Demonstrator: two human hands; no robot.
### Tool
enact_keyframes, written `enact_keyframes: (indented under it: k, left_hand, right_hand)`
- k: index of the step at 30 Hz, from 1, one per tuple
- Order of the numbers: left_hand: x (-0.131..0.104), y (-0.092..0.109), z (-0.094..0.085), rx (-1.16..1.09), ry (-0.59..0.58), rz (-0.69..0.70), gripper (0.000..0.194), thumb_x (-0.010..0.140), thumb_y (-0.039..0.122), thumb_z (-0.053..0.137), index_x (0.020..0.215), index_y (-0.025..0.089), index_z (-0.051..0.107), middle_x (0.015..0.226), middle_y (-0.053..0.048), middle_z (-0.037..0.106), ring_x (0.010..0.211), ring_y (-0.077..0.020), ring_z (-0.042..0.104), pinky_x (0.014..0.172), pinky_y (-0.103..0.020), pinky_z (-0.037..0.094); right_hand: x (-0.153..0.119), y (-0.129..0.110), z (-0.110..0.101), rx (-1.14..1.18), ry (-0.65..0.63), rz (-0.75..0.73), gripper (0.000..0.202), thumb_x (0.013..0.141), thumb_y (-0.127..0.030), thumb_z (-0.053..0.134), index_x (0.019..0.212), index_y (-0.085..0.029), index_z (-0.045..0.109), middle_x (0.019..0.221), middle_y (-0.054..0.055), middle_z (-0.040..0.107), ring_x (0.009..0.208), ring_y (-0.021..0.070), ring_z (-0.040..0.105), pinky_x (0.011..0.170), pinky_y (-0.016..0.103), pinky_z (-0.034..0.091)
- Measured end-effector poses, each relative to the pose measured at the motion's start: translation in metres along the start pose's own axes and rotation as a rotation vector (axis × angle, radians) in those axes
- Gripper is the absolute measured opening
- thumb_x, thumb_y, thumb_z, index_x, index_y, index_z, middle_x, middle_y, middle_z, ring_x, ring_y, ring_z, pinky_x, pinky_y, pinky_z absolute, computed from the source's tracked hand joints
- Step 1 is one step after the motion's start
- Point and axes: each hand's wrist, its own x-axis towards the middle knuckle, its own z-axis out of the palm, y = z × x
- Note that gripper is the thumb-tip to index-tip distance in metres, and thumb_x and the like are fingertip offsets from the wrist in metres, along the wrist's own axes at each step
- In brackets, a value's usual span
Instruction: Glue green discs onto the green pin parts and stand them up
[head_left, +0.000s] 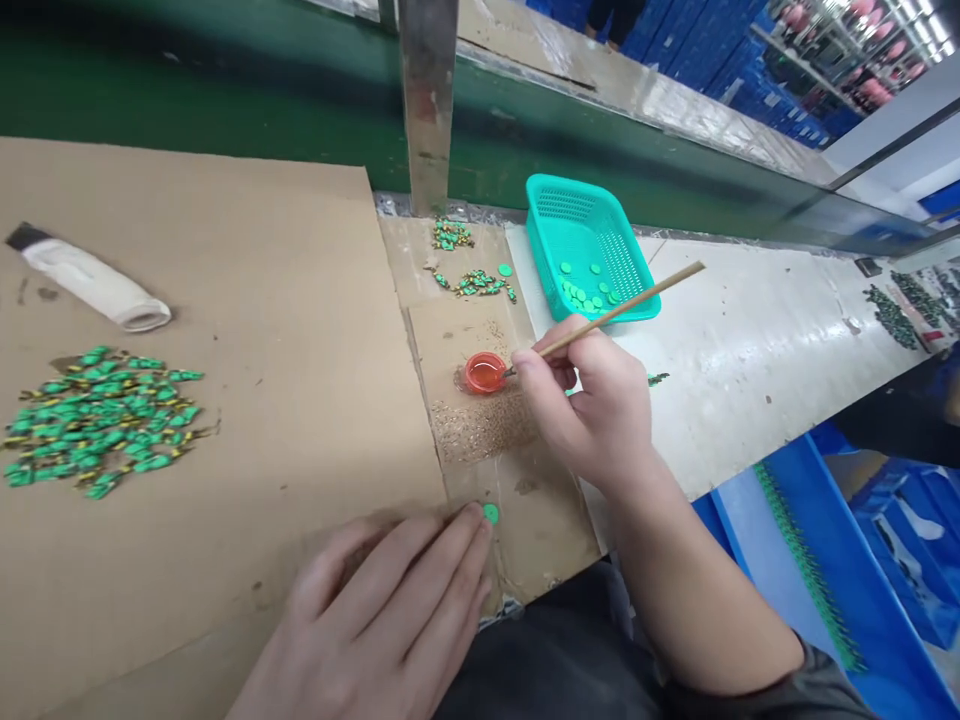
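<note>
Gripped in my right hand (592, 400) is a thin wooden brush (652, 292), its tip beside the rim of a small red cup (484, 373) of liquid. My left hand (397, 610) rests low on the cardboard, fingers together, with its fingertips at a small green disc (490, 513); what lies under the fingers is hidden. Small green and yellow pieces (105, 420) form a pile on the left. Smaller groups of such pieces (480, 284) lie beyond the cup. A turquoise basket (592, 240) holds several green discs (589, 295).
A white tube with a black end (90, 283) lies at the upper left. A metal post (429, 110) stands behind the cardboard, along a green belt barrier (225, 90). Blue trays (840, 560) are at the lower right, and dark pieces (892, 315) lie far right.
</note>
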Motion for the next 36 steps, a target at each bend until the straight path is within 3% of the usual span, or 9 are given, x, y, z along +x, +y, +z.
enact_keyframes:
  k: [6,13,20,26,31,36]
  left_hand:
    - [-0.017,0.003,0.008,-0.057,0.018,-0.046,0.043,0.108,0.014,0.069,0.143,0.033,0.086,0.154,-0.002,0.086,0.126,-0.0287,0.081,0.112,-0.050,0.060]
    - [-0.038,0.009,0.018,-0.083,-0.002,-0.111,0.052,0.107,0.022,0.078,0.158,0.036,0.080,0.153,-0.004,0.086,0.129,-0.0314,0.082,0.120,-0.054,0.065]
    - [-0.036,0.010,0.018,-0.133,-0.009,-0.149,0.053,0.109,0.019,0.076,0.159,0.037,0.079,0.152,-0.004,0.087,0.126,-0.0310,0.083,0.119,-0.053,0.064]
    - [-0.030,0.009,0.016,-0.088,0.001,-0.114,0.045,0.109,0.021,0.076,0.151,0.032,0.083,0.155,-0.004,0.085,0.126,-0.0304,0.079,0.124,-0.054,0.059]
    - [-0.023,0.007,0.016,-0.089,0.050,-0.085,0.032,0.110,0.023,0.075,0.139,0.020,0.087,0.159,-0.005,0.082,0.127,-0.0267,0.073,0.141,-0.052,0.044]
    - [-0.020,0.008,0.015,-0.097,0.036,-0.090,0.033,0.110,0.021,0.073,0.140,0.019,0.086,0.159,-0.005,0.082,0.128,-0.0268,0.072,0.142,-0.053,0.042]
  right_hand:
    - [-0.002,0.004,0.008,-0.067,-0.033,-0.032,0.032,0.116,-0.025,0.071,0.086,-0.028,0.058,0.085,0.000,0.073,0.068,0.0147,0.058,0.068,0.033,0.050]
    - [-0.002,0.004,0.010,-0.066,-0.045,-0.067,0.028,0.117,-0.023,0.070,0.091,-0.028,0.060,0.087,-0.001,0.073,0.069,0.0148,0.060,0.070,0.034,0.051]
    - [-0.002,0.004,0.011,-0.044,-0.068,-0.046,0.029,0.117,-0.023,0.070,0.090,-0.028,0.059,0.086,-0.001,0.070,0.071,0.0156,0.060,0.073,0.035,0.051]
    - [-0.002,0.006,0.012,-0.095,-0.060,-0.093,0.028,0.117,-0.021,0.070,0.092,-0.027,0.060,0.086,-0.001,0.072,0.069,0.0142,0.058,0.070,0.032,0.049]
    - [-0.002,0.009,0.013,-0.120,-0.029,-0.159,0.027,0.117,-0.023,0.070,0.091,-0.026,0.061,0.083,-0.002,0.071,0.066,0.0132,0.055,0.065,0.031,0.046]
    - [-0.003,0.011,0.014,-0.109,-0.021,-0.179,0.026,0.118,-0.022,0.070,0.094,-0.026,0.061,0.086,-0.002,0.072,0.066,0.0131,0.055,0.064,0.031,0.045]
